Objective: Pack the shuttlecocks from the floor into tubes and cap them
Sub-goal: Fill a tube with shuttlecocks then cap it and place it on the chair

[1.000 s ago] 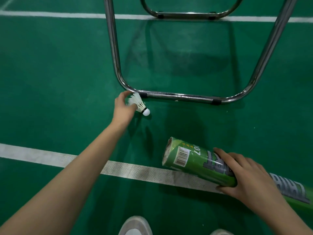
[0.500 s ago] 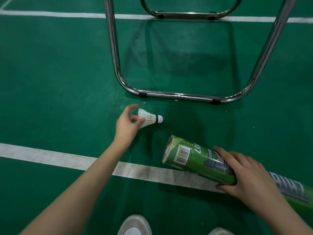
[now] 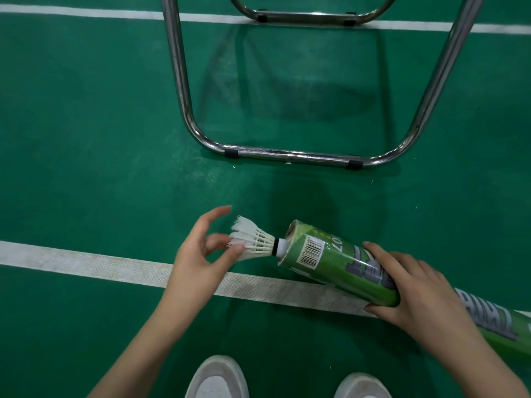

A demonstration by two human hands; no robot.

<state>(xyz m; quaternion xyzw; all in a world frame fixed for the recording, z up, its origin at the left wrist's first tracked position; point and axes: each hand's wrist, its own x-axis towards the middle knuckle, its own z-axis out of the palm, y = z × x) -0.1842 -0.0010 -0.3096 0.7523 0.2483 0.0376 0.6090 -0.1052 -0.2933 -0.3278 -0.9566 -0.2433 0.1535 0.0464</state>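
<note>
My left hand (image 3: 201, 254) pinches a white feather shuttlecock (image 3: 253, 239) by its skirt, thumb below and a finger behind. Its cork tip points right and sits just inside the open mouth of a green tube (image 3: 339, 262). My right hand (image 3: 413, 291) grips that tube around its middle and holds it slanted above the floor, mouth to the left. The tube's far end runs out of view at the lower right. No cap is in view.
A chrome chair frame (image 3: 287, 155) stands on the green court floor just beyond my hands. A white court line (image 3: 86, 261) crosses under the tube. The toes of my two grey shoes (image 3: 218, 380) show at the bottom edge.
My left hand lifted the shuttlecock from beside the chair leg and carried it down and right to the tube's mouth, turning its cork toward the opening. The right hand kept holding the tube.
</note>
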